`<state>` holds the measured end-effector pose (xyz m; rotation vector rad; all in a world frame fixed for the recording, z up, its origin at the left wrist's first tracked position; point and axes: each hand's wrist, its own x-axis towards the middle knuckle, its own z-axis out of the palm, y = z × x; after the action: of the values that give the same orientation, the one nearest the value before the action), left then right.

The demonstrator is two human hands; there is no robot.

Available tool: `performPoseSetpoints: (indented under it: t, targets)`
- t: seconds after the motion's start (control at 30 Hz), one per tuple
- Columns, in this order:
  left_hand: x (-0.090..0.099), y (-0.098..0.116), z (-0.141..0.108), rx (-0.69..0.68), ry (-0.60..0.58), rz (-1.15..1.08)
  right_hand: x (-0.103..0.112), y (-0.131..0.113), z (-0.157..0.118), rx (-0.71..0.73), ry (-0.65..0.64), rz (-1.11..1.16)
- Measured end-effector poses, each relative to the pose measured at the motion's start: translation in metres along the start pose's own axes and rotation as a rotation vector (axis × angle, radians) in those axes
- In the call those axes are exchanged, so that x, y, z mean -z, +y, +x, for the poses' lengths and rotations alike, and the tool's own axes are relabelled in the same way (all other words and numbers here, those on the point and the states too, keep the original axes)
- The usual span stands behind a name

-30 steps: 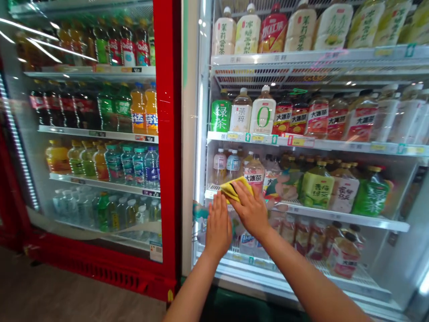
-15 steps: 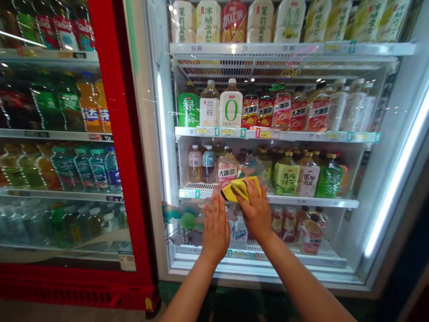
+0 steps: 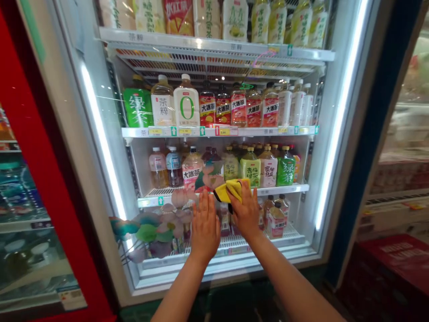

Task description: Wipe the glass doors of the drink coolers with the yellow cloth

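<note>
Shelves of bottled drinks fill a lit glass-front display cooler (image 3: 157, 287), with a vertical light strip (image 3: 103, 143) down its left side and another at right. Adjacent, at the left edge of view: red frame (image 3: 50, 179) of a second cooler. Far right: a red box (image 3: 398, 268), low down. A lotus decal (image 3: 146, 232) with leaves and pale flowers spreads over the lower left of the glass. Left hand (image 3: 205, 228): fingers extended, close together, pointing up, back of hand to the camera, grasping nothing; palm contact with the glass cannot be told. Right hand (image 3: 246, 212): fingers bent over a yellow cloth (image 3: 231, 189), gripping it; the cloth is bunched, dark-edged, and projects left of the fingers. Cloth position: in front of the third visible shelf (image 3: 284, 191), above and right of the left hand's fingertips. Behind it, green-tea bottle (image 3: 286, 167) stands farther right on that shelf.
</note>
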<state>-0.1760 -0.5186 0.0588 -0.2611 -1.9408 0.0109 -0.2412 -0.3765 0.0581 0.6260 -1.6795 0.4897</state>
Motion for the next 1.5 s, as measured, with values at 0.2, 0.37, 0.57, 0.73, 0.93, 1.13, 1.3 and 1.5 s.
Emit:
performPoseSetpoints:
  t: [0.2,0.37,0.57,0.73,0.93,1.13,1.3,1.5]
  targets:
    - [-0.012,0.017,-0.002,-0.037,-0.011,-0.007,0.002,0.018,-0.002,0.14,-0.009,-0.018]
    - [-0.02,0.037,0.018,-0.033,-0.015,-0.037,0.026,0.063,0.023,-0.057,0.01,-0.075]
    - [-0.032,0.06,0.023,-0.066,-0.02,-0.073,0.025,0.077,-0.035,-0.137,0.081,-0.072]
    - [-0.046,0.082,0.026,-0.109,-0.055,-0.083,0.04,0.116,-0.008,-0.075,0.018,-0.097]
    - [-0.063,0.115,0.042,-0.116,-0.052,-0.127,0.052,0.158,-0.032,-0.372,0.15,-0.166]
    - [-0.071,0.142,0.056,-0.191,-0.047,-0.15,0.045,0.181,-0.039,-0.282,0.137,-0.122]
    - [-0.076,0.16,0.07,-0.207,-0.034,-0.164,0.072,0.25,-0.008,-0.364,0.199,-0.219]
    - [-0.081,0.185,0.073,-0.245,-0.035,-0.212,0.069,0.244,-0.051,-0.433,0.259,-0.165]
